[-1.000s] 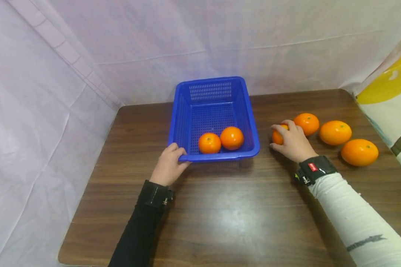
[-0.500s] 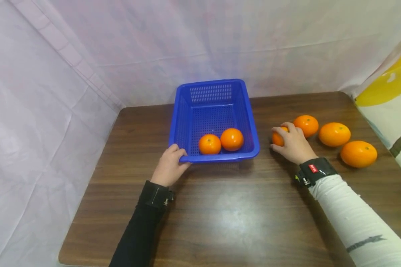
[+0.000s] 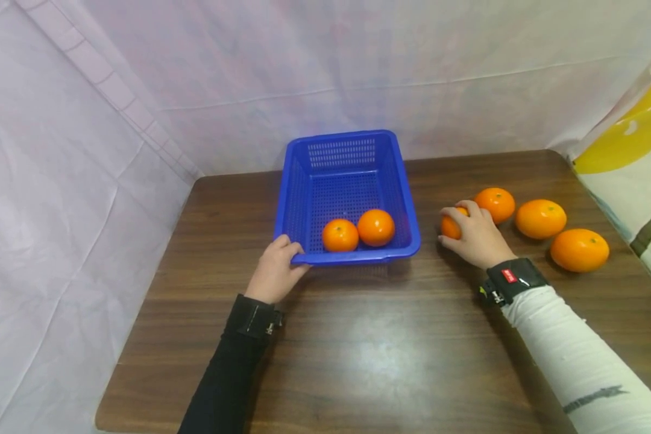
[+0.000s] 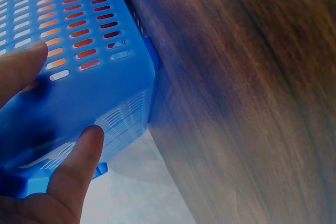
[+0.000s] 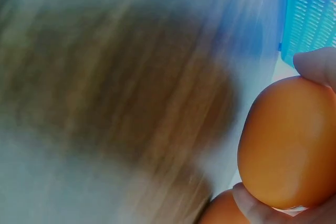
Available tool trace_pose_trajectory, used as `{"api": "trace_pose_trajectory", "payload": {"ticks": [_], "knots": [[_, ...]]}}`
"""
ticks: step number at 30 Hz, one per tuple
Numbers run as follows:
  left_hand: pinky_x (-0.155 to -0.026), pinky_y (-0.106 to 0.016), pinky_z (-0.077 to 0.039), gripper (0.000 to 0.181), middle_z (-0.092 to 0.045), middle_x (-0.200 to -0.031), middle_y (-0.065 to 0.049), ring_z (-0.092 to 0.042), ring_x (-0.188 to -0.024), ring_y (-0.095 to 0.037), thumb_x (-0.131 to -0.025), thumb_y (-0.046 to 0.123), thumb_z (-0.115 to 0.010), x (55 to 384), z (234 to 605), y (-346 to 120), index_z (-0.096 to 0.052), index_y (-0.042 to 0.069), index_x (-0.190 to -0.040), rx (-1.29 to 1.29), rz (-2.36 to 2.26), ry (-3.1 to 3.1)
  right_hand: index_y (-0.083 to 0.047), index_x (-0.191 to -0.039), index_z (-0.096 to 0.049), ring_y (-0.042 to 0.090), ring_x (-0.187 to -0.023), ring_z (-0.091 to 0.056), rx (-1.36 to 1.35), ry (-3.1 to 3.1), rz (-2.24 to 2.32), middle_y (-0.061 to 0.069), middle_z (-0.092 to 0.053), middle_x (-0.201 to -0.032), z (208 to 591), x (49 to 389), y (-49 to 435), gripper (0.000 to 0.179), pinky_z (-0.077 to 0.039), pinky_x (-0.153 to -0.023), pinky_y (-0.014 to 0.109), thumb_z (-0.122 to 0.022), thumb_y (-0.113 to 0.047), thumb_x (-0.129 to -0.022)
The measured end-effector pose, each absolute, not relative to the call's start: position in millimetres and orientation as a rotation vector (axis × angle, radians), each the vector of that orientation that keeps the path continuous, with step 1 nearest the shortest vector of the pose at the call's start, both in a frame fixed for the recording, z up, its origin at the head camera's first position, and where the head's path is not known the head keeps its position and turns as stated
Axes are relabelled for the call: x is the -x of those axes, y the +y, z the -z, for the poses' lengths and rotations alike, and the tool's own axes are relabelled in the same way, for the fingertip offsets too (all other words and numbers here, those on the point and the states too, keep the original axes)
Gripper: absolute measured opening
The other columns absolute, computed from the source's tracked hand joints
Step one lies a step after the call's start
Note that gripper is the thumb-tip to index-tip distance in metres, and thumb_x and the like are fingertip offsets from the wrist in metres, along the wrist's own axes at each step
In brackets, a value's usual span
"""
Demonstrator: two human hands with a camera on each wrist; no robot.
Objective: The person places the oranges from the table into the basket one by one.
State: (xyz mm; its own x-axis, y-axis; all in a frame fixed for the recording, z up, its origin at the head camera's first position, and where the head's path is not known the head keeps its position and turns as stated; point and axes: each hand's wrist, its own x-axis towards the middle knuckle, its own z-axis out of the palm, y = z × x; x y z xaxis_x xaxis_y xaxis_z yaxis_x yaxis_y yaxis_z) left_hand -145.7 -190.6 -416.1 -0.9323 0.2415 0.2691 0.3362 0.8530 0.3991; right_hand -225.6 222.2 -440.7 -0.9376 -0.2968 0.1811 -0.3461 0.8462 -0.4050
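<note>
A blue plastic basket [image 3: 352,258] with slotted walls stands on the table near its back edge. Two oranges lie inside by its near wall, one left [image 3: 340,235] and one right [image 3: 377,227]. My left hand [image 3: 275,270] grips the basket's near left corner, fingers over the rim; the left wrist view shows fingertips against the outer wall [image 4: 79,95]. Right of the basket, my right hand [image 3: 480,238] holds an orange [image 3: 450,226] between thumb and fingers. In the right wrist view this orange [image 5: 286,142] appears large, partly covered by the fingers.
Three more oranges lie on the brown wooden table [image 3: 380,355] beyond the right hand: one close to its knuckles [image 3: 495,205], one farther right [image 3: 540,219], one nearest the right edge [image 3: 579,250]. Pale cloth [image 3: 369,72] hangs behind the table.
The head view has shifted very slightly. Both hands keep the same place and hold, and the basket and oranges stay where they were.
</note>
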Motion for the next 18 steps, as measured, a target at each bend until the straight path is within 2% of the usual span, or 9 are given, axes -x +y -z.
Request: {"api": "trace_pose_trajectory", "payload": {"ticks": [18], "knots": [[-0.071,-0.032,-0.049,0.014,-0.051,-0.085,-0.004,-0.053,-0.078,-0.02,-0.085,0.014,-0.08,147,419,-192,-0.068,0.007,-0.088,0.453,0.665,-2.804,-0.012,-0.135,-0.055,0.058,-0.119,-0.042,-0.502,-2.89,-0.673,0.03,-0.039,-0.14,422,222,214,0.054,-0.039,-0.096,0.07,-0.076,-0.027,-0.088]]}}
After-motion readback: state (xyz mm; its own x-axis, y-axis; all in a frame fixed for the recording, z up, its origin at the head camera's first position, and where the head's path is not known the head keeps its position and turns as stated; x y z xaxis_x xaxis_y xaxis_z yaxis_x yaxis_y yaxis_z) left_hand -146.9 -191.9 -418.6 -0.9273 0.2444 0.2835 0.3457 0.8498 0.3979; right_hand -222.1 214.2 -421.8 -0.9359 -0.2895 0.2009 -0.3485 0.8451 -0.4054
